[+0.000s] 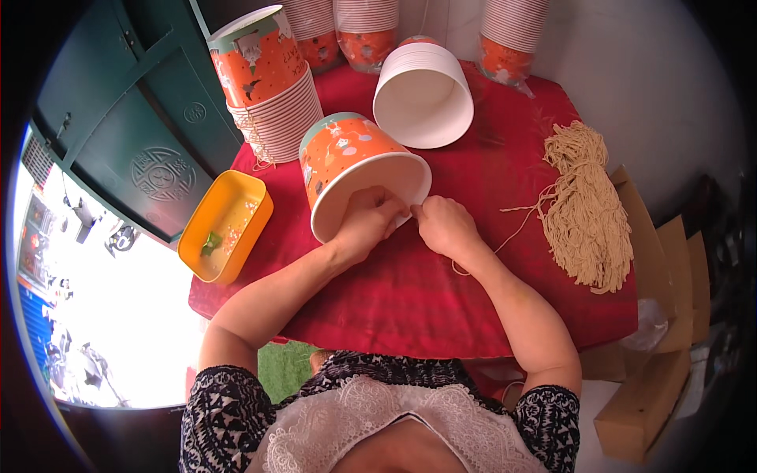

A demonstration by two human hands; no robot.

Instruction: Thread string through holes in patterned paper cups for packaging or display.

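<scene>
A large paper bucket, orange with printed figures and a white inside, lies tipped on the red-covered table with its mouth facing me. My left hand reaches into the mouth, its fingers closed at the right side of the rim. Just outside that rim, my right hand is closed in a pinch, close to the left fingertips. A thin beige string runs from a thick hank of string on the right and passes under my right wrist. Its end at my fingers is too small to make out.
Behind lies a stack of buckets, white mouth forward. A tall bucket stack with strings hanging stands at back left. A yellow tub holds small bits at the left edge. Wrapped stacks line the back; cardboard boxes sit right.
</scene>
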